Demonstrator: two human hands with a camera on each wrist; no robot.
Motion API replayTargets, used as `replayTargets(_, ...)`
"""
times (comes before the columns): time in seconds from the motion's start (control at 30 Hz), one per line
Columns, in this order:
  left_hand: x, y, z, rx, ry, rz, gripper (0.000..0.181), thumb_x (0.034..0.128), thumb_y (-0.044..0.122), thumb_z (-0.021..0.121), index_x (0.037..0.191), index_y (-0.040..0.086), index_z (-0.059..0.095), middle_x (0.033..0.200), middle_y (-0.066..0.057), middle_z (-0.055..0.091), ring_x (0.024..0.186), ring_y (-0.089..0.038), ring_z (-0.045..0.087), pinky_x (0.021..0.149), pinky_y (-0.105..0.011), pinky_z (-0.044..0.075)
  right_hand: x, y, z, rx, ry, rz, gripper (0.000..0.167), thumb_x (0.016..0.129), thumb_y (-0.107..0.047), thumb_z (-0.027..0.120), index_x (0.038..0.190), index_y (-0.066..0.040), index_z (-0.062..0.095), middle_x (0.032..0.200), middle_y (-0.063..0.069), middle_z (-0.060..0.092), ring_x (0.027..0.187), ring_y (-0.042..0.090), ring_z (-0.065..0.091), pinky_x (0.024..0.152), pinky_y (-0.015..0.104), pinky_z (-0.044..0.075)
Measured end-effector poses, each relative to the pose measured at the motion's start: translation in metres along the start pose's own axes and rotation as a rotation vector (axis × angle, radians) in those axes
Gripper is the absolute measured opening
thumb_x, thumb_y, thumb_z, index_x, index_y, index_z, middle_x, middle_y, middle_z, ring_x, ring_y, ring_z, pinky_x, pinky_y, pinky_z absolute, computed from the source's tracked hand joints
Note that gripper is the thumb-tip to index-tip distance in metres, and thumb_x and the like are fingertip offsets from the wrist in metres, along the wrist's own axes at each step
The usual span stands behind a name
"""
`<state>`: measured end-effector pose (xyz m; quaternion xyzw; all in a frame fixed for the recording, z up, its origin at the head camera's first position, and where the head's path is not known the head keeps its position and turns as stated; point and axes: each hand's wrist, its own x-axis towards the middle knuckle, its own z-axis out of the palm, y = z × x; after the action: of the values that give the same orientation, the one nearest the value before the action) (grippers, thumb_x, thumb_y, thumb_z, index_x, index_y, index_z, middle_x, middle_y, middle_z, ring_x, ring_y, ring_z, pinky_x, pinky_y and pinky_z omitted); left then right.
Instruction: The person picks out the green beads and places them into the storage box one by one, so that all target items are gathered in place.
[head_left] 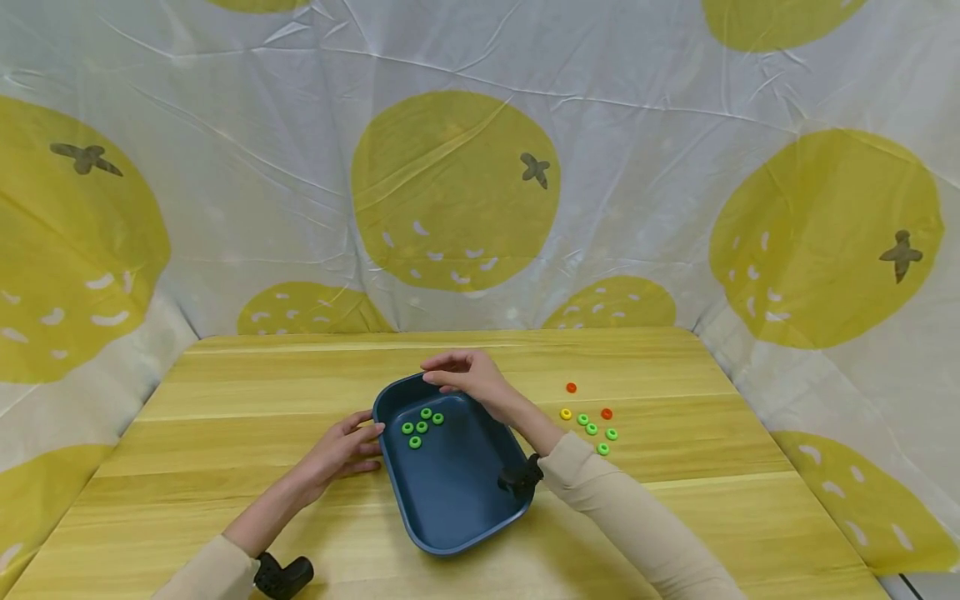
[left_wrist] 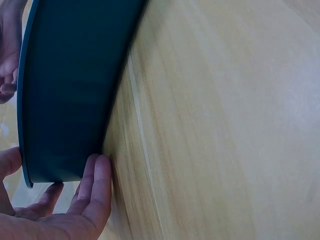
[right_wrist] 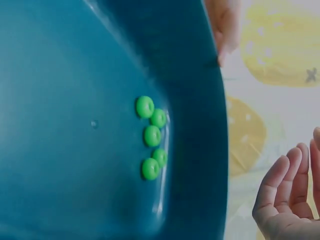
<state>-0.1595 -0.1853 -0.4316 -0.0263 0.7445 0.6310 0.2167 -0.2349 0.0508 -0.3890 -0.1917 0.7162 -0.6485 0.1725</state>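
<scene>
A dark blue tray with rounded corners sits on the table in the head view. Several green ring beads lie inside it, gathered toward its far left end. My left hand holds the tray's left side. In the left wrist view, the thumb of that left hand is at the rim and its fingertips touch the outer wall near the base. Over the far rim is my right hand, fingers loosely bent. The right wrist view shows this right hand apart from the rim with nothing in it.
On the wooden table, right of the tray, lie several green ring beads, a yellow bead and two red beads, one farther back and one nearer. A fruit-patterned cloth hangs behind the table.
</scene>
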Motion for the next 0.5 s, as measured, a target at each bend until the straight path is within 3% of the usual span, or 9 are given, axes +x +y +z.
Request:
replayTargets(0.1,0.000,-0.001,0.000,0.000,-0.001,0.007,0.064,0.0972,0.033,0.048,0.144,-0.002,0.023,0.127,-0.026,0.056,0.105,-0.025,0.064,0.090,-0.041,0.054,-0.005,-0.002,-0.010,0.026,0.015,-0.012,0.032,0.086,-0.015,0.067,0.114,-0.001,0.065,0.120,0.023,0.062,0.107,0.034,0.061,0.088,0.036,0.055)
replayTargets(0.27,0.001,-0.001,0.000,-0.003,0.007,0.010,0.064,0.0968,0.034,0.049,0.144,-0.001,0.024,0.127,-0.026,0.056,0.106,-0.024,0.064,0.089,-0.040,0.054,-0.015,-0.006,-0.030,0.037,0.051,-0.001,0.031,0.087,-0.016,0.066,0.115,-0.002,0.064,0.113,0.010,0.067,0.111,0.038,0.057,0.091,0.037,0.054)
replayTargets(0.37,0.001,-0.002,-0.001,-0.010,0.018,0.003,0.064,0.0961,0.034,0.050,0.144,0.000,0.026,0.126,-0.025,0.057,0.105,-0.024,0.064,0.089,-0.040,0.054,-0.020,-0.005,-0.043,0.047,0.072,0.017,0.034,0.087,-0.018,0.067,0.116,-0.001,0.063,0.109,0.000,0.067,0.110,0.033,0.059,0.096,0.044,0.050)
replayTargets(0.5,0.002,-0.002,-0.001,-0.009,0.015,0.005,0.064,0.0957,0.035,0.051,0.143,0.000,0.027,0.126,-0.024,0.058,0.105,-0.024,0.065,0.090,-0.040,0.054,-0.029,-0.003,-0.058,0.062,0.095,0.043,0.038,0.087,-0.019,0.067,0.119,0.001,0.061,0.111,-0.001,0.066,0.104,0.021,0.062,0.099,0.047,0.047)
